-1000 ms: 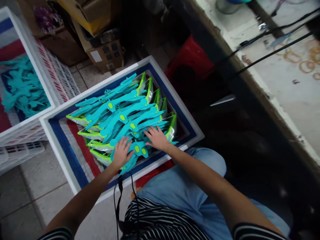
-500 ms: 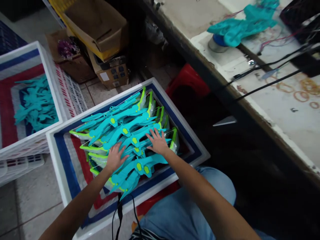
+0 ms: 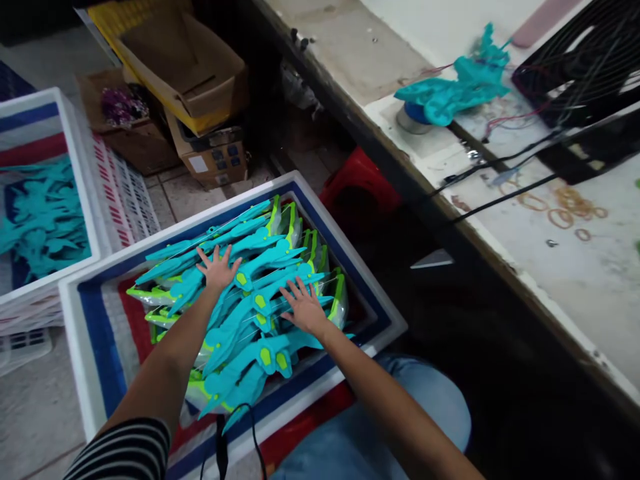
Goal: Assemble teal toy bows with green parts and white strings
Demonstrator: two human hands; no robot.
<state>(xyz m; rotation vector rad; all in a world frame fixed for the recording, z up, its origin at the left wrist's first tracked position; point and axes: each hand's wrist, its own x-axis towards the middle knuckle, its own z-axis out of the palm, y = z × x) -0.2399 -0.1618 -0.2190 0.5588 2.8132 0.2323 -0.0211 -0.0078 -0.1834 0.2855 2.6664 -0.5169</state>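
A white crate [image 3: 87, 373] lined with striped cloth holds a row of turquoise plastic toy bows [image 3: 227, 340] with lime-green parts and thin strings. They lie tightly side by side, slanting across the crate. My left hand [image 3: 219, 270] rests with spread fingers on the bows toward the far side. On the nearer right part of the pile lies my right hand [image 3: 306, 310], its fingers apart too. Neither hand is wrapped round a bow. My palms hide parts of the bows beneath them.
Another crate [image 3: 75, 173] at left holds loose turquoise parts [image 3: 47, 220]. Cardboard boxes [image 3: 215, 157] and a red stool [image 3: 363, 183] stand beyond. On the workbench [image 3: 540, 267] at right are a turquoise piece [image 3: 455, 97], a black fan [image 3: 575, 67], cables and rubber bands [image 3: 563, 217].
My left hand has moved up and away across the bows, toward the far side. My right hand stays on the right part of the pile. The view has shifted slightly.
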